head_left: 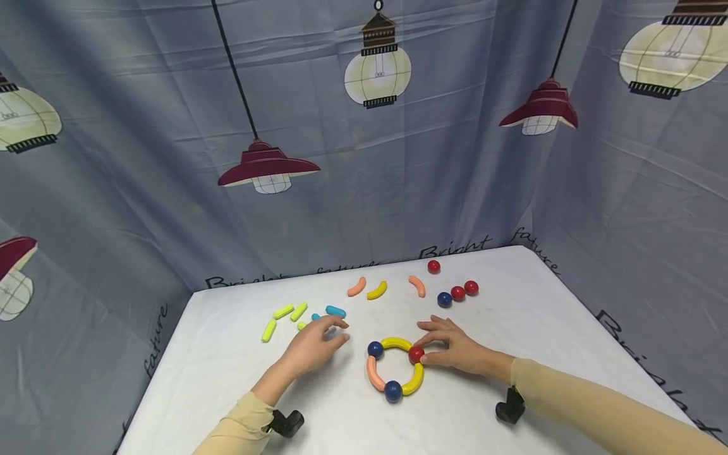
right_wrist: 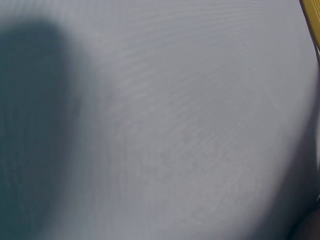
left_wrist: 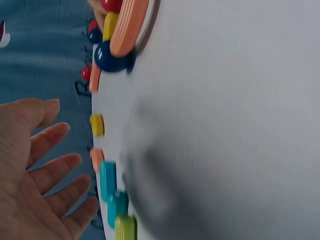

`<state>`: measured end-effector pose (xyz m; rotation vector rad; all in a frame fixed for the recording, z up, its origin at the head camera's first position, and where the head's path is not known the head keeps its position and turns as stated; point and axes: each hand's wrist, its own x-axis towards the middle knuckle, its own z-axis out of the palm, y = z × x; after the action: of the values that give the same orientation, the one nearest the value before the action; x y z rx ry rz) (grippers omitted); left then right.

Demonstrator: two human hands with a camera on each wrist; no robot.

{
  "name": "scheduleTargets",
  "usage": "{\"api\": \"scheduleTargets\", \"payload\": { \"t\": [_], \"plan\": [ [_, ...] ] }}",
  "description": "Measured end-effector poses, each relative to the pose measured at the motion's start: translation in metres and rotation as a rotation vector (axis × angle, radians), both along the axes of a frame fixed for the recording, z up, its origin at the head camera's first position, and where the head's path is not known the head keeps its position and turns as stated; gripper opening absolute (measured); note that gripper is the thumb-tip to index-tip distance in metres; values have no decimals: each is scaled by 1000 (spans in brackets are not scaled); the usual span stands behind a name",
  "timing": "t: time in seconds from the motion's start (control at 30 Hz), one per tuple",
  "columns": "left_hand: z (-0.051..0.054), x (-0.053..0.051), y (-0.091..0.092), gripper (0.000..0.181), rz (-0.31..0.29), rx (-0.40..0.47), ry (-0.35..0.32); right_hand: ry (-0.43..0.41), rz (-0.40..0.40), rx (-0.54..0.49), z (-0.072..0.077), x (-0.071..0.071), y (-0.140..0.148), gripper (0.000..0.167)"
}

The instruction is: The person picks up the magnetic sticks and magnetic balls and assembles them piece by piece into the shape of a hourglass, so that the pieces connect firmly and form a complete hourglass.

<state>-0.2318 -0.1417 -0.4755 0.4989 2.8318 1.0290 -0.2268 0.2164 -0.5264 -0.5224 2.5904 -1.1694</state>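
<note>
A ring of curved rods and balls lies on the white table. It has a blue ball (head_left: pixel 375 349) at its upper left, a blue ball (head_left: pixel 393 391) at the bottom and a red ball (head_left: pixel 416 354) at the right. Two yellow curved rods (head_left: pixel 397 343) and one salmon curved rod (head_left: pixel 374 374) link the balls. The thumb and index finger of my right hand (head_left: pixel 457 351) pinch the red ball. Left of the ring, my left hand (head_left: pixel 313 346) hovers above the table with nothing in it, fingers spread and relaxed in the left wrist view.
Several lime-green rods (head_left: pixel 283 311) and blue rods (head_left: pixel 335 311) lie beyond my left hand. Farther back are salmon curved rods (head_left: pixel 356 287), a yellow curved rod (head_left: pixel 377 291), a loose blue ball (head_left: pixel 445 299) and red balls (head_left: pixel 457 293). A patterned curtain (head_left: pixel 364 221) borders the table.
</note>
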Motion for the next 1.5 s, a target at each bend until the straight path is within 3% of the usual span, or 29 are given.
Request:
{"api": "scheduleTargets", "payload": {
  "t": [0.17,0.3,0.43,0.53,0.83,1.0,1.3,1.5],
  "plan": [
    [6,-8,-38,21,138,4,80,6,-3,14,-2,-2,-1,20],
    [8,-14,-72,27,253,-46,125,5,-16,17,-4,-4,-1,20],
    [8,-20,-99,34,354,-118,115,14,-31,23,-4,-5,0,19],
    [6,-23,-111,39,396,-162,86,16,-31,15,-2,-6,1,19],
    [-8,-31,-123,50,438,-221,7,19,-19,-16,1,-7,-2,19],
    [-14,-29,-126,50,444,-239,-5,-8,-38,1,0,-4,-5,20],
    [-14,-24,-124,47,461,-278,-21,-31,-73,30,-4,-2,-8,20],
    [-16,-24,-122,48,454,-269,-7,2,-61,39,-5,-1,-4,18]
  ]
}}
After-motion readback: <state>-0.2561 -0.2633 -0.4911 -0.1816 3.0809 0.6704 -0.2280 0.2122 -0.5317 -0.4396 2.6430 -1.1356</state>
